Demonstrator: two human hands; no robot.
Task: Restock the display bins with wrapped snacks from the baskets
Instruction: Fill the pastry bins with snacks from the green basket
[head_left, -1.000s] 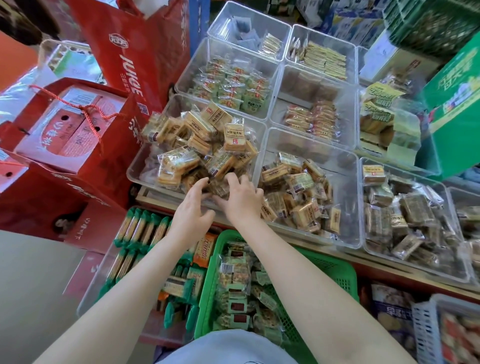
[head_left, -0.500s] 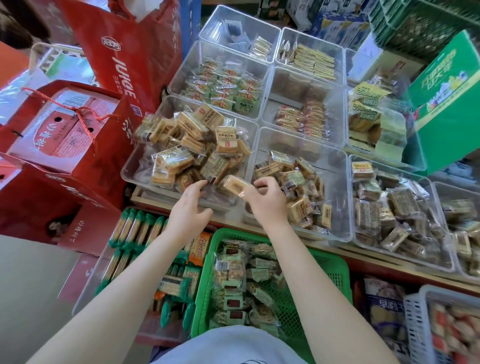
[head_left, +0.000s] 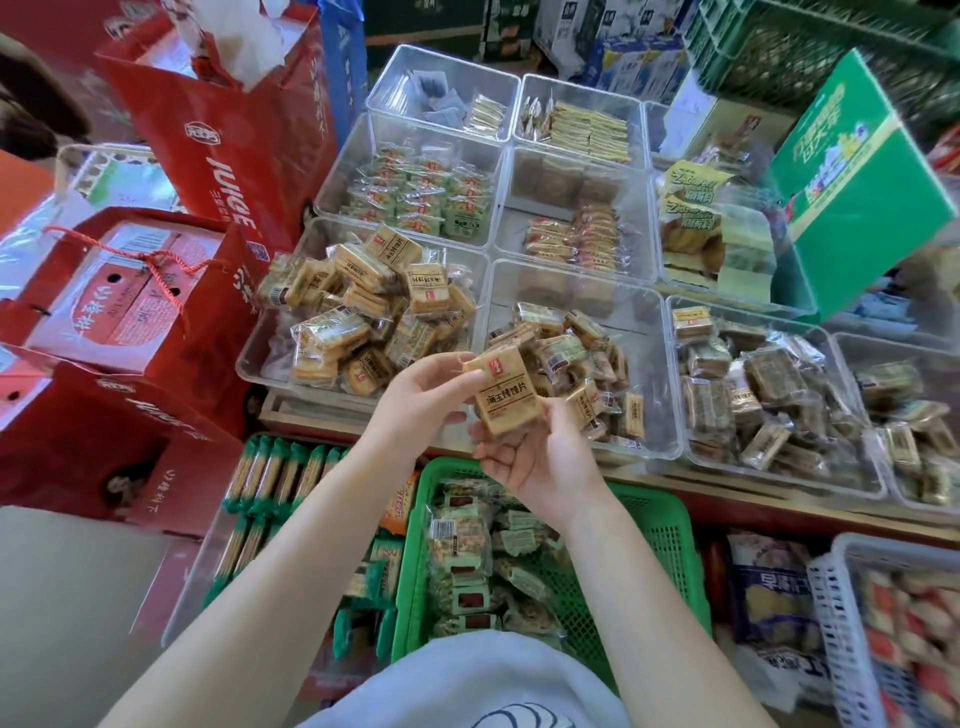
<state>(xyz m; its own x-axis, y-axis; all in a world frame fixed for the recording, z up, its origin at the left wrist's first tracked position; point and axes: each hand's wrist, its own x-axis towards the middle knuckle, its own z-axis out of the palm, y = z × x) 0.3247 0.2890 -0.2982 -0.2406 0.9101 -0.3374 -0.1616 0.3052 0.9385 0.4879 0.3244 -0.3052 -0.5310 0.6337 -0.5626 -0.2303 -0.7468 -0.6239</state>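
Both hands' fingers pinch one tan wrapped snack above part-filled clear plastic bins; green basket remains stocked.

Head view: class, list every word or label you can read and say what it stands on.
"JUICE": tall red bag.
Wrapped snack, held in both hands: Chinese characters, too blurred to quote.
Green carton, red gift box, bin packets: print unreadable.
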